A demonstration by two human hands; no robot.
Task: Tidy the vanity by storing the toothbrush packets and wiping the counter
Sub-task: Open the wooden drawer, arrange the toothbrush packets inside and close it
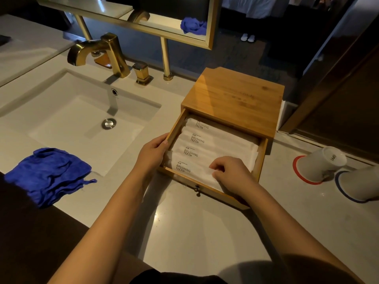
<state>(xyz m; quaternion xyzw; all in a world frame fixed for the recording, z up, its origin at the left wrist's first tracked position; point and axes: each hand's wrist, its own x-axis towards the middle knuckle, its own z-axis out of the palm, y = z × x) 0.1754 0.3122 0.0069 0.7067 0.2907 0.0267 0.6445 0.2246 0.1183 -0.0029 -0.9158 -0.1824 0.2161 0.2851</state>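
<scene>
Head view: hands (232, 174) arranging packets (207, 147) in drawer (261, 158).

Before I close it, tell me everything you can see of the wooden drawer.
The wooden drawer looks like light bamboo with thin walls and a small dark knob on its front. It is pulled well out of a matching box standing on the pale counter, right of the sink. Four white packets printed BRUSHING TEETH lie overlapped inside. The left hand grips its left wall; the right hand pinches the nearest packet.
</scene>
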